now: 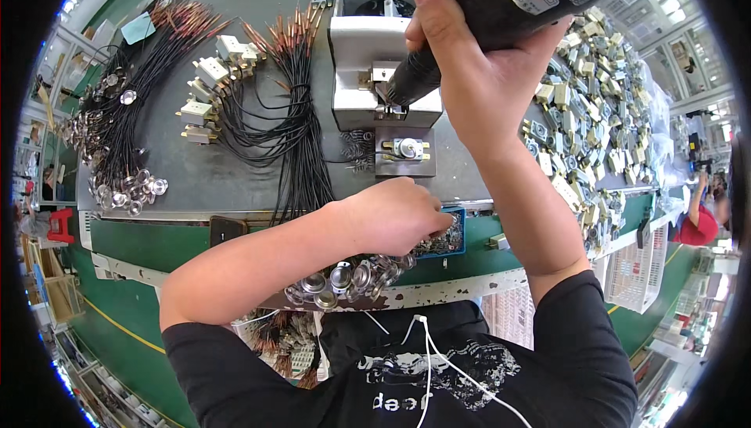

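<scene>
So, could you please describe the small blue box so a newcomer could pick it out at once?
Find the grey workbench, then the middle of its near edge. By the left hand sits a small open box of tiny metal pieces. Its blue walls set it apart from the silver discs at its left.

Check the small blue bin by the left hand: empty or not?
Not empty: small metallic pieces show inside the blue bin. The left hand covers part, so how full cannot be told.
</scene>
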The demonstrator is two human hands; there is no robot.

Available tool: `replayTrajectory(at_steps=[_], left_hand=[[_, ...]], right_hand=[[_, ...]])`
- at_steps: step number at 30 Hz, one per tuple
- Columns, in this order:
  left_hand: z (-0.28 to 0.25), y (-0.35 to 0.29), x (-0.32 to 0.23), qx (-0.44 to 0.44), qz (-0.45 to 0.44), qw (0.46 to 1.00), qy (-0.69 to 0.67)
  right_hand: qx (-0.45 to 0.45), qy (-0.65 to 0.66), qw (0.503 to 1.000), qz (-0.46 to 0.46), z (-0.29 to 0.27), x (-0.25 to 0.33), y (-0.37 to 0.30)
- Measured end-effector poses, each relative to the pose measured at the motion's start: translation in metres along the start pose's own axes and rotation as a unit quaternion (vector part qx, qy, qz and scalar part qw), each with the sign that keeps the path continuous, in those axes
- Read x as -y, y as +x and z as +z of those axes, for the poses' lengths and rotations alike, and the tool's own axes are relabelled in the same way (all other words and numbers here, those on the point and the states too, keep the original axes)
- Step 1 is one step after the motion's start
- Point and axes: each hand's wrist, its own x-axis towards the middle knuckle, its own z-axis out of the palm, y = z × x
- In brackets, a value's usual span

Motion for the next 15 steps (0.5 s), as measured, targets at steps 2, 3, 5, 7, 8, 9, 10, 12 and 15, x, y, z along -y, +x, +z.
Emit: replayTrajectory(at_steps=[2,3,5,7,8,9,10,12,15], left_hand=[[-0.001,0.003,0.0,-0.007,-0.002,1.0,0.007],[-0.001,0.002,0.0,-0.011,-0.001,1.0,-0.003],[-0.001,-0.003,0.001,-0.018,-0.006,1.0,-0.013],[-0.005,0.002,0.0,0.014,0.007,0.999,-0.041],[-0.004,-0.003,0.002,0.01,-0.002,0.999,-0.044],[-0.002,-0.009,0.004,0.0,-0.007,0.998,-0.059],[-0.004,-0.008,0.003,-0.005,0.0,0.998,-0.068],[-0.004,-0.007,0.003,-0.002,-0.002,0.998,-0.058],[0.001,-0.012,0.001,-0.035,-0.01,0.998,-0.059]], right_hand=[[0.094,0.211,0.862,-0.451,0.008,-0.037,0.039],[0.095,0.213,0.861,-0.451,0.007,-0.035,0.027],[-0.052,0.072,0.996,-0.021,0.019,0.011,-0.006],[0.045,0.135,0.959,-0.244,0.005,-0.031,0.033],[0.146,0.205,0.862,-0.44,0.027,-0.015,0.046],[-0.012,0.096,0.995,-0.01,0.023,0.018,-0.011],[-0.013,0.094,0.995,-0.011,0.018,0.017,-0.011],[0.018,0.041,0.997,-0.061,0.0,0.014,-0.012],[0.023,0.011,0.999,-0.048,-0.012,0.021,-0.017]])
